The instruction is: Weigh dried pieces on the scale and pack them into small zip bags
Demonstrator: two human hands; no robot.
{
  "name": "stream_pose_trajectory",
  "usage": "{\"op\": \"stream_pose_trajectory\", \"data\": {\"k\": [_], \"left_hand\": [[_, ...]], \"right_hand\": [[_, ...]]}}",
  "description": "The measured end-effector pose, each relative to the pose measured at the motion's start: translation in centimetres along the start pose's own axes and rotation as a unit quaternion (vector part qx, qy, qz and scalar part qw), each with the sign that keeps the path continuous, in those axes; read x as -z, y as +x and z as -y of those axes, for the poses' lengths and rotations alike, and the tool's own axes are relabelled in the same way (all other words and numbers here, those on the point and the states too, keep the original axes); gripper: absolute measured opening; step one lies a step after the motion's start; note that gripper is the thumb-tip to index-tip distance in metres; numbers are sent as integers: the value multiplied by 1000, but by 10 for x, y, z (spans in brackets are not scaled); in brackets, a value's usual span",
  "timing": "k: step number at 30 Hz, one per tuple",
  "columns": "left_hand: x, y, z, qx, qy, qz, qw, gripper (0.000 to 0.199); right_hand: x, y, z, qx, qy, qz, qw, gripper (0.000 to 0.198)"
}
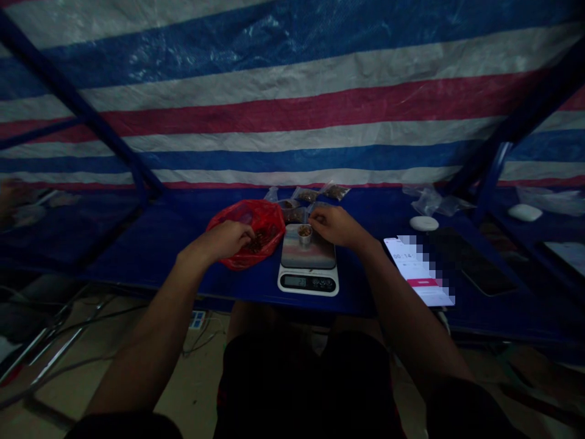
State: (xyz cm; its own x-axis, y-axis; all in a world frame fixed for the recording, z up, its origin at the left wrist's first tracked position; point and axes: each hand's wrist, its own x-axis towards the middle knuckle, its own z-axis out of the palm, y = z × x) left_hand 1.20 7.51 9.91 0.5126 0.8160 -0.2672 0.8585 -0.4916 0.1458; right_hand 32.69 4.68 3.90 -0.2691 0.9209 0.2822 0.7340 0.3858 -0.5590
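A red plastic bag lies open on the blue table, with small dark brown pieces inside. My left hand reaches over its near left rim, fingers curled together above the pieces; whatever they grip is hidden. To the right stands a white kitchen scale with a lit display. A small metal cup holding brownish bits rests on its plate. Just right of the cup, the fingers of my right hand are pinched together beside its rim. I cannot make out anything between them.
Several small clear bags of brown bits lie behind the scale. Right of my arm are a lit phone, a dark phone, a white oval case and empty plastic bags. A striped tarp hangs behind the table.
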Motion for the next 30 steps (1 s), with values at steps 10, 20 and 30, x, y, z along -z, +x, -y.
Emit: {"op": "stream_pose_trajectory", "data": {"k": [10,20,30], "left_hand": [[-11,-30,-15,20,34,25,999,33],[-15,-26,-16,-14,-43,60,997,45],[-12,-13,-13,-16,-56,60,996,29]], "right_hand": [[0,1,-1,1,4,1,1000,20],[-1,1,-4,4,6,-4,1000,21],[2,0,0,-5,-2,-6,1000,21]]}}
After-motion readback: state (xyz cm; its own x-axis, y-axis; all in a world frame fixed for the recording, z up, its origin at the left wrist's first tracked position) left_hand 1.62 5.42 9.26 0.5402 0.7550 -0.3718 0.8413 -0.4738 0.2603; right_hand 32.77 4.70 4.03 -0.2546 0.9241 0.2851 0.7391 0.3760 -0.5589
